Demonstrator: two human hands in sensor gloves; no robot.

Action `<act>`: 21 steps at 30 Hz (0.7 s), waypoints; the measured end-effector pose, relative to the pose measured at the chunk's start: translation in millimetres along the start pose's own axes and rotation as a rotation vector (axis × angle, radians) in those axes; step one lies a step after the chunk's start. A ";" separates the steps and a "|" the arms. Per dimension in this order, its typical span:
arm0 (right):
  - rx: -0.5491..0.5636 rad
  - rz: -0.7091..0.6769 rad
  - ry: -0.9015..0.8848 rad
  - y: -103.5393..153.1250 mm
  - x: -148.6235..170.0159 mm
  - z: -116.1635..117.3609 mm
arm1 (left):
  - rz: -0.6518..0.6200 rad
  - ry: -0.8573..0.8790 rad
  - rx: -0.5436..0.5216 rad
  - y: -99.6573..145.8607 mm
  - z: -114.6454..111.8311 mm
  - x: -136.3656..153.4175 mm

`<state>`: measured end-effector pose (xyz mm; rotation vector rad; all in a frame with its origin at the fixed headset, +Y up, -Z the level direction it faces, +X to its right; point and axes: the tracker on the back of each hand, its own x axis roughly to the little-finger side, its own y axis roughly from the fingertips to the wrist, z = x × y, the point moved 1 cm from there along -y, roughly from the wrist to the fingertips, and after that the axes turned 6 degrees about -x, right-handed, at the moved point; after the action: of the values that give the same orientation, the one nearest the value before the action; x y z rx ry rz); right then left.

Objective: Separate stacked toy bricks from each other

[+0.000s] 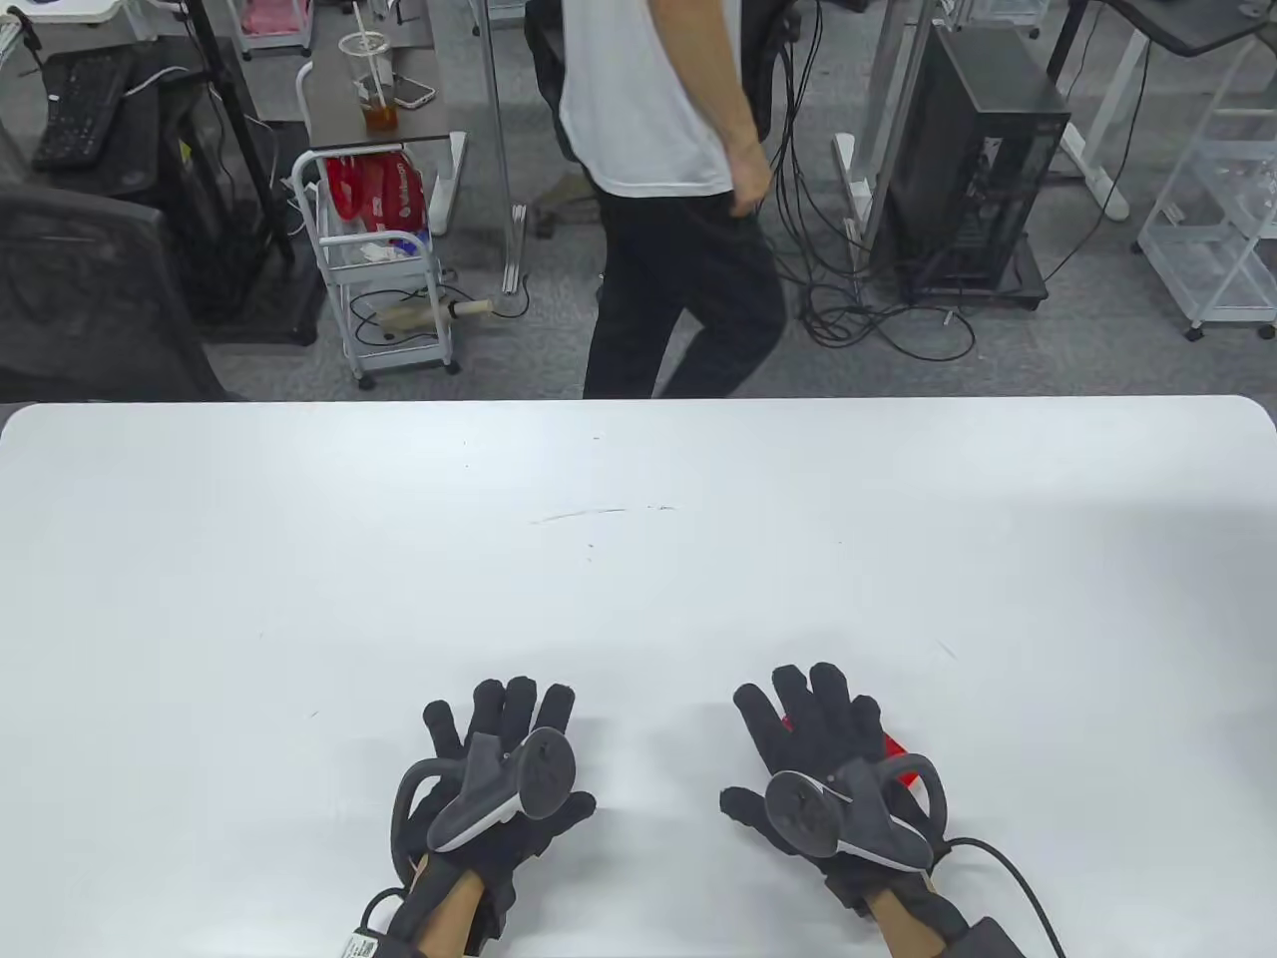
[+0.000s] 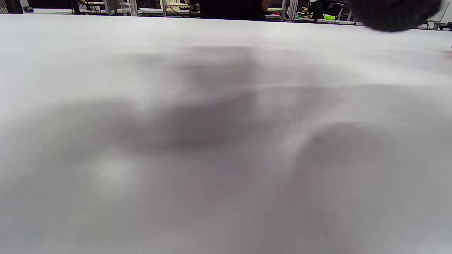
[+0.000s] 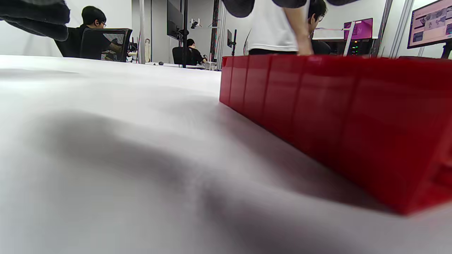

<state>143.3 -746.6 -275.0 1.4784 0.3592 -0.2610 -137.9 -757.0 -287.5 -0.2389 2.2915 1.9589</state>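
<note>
A stack of red toy bricks lies on its side on the white table, several bricks joined in a row. In the table view only its red edge shows from under my right hand. That hand lies over the stack with fingers stretched out and spread; I cannot tell whether it touches the stack. Its dark fingers hang at the top of the right wrist view. My left hand lies flat on the table to the left, fingers out, holding nothing. One of its fingertips shows in the left wrist view.
A person in a white shirt walks just beyond the table's far edge. A black cable runs from my right wrist off the near edge. Carts, desks and a computer tower stand on the floor behind.
</note>
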 end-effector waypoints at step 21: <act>0.024 0.190 -0.059 1.0 33.0 -9.5 | -0.013 0.088 -0.018 0.9 7.3 4.4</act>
<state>173.3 -735.4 -287.5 1.5142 0.1667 -0.1572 -142.4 -749.8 -288.6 -0.3472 2.3197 2.0021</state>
